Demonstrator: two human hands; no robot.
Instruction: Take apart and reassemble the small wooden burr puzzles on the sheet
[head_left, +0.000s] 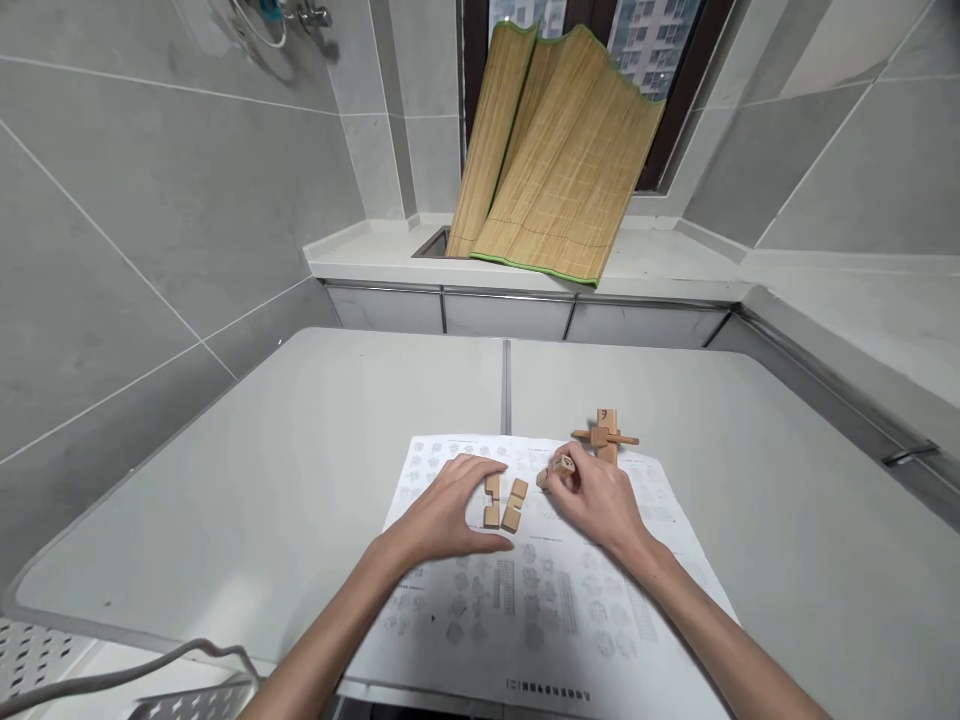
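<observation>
Two notched wooden puzzle pieces lie side by side on the printed instruction sheet [480, 640]: a left piece [492, 517] and a slightly tilted right piece [518, 490]. Around the left piece curves my left hand [442, 510], thumb and fingers spread, holding nothing. My right hand [600, 500] pinches a wooden puzzle piece [562, 465] with a dark mark on its end; the fingers cover part of it. Just beyond that hand are crossed wooden pieces [600, 436], one of them marked, at the sheet's far edge.
The sheet rests on a white folding table [262, 480] with a centre seam. A bamboo mat [562, 160] leans against the window, over a sink edge on the counter [675, 260]. A grey cable [180, 650] runs at the lower left, and tiled walls stand on both sides.
</observation>
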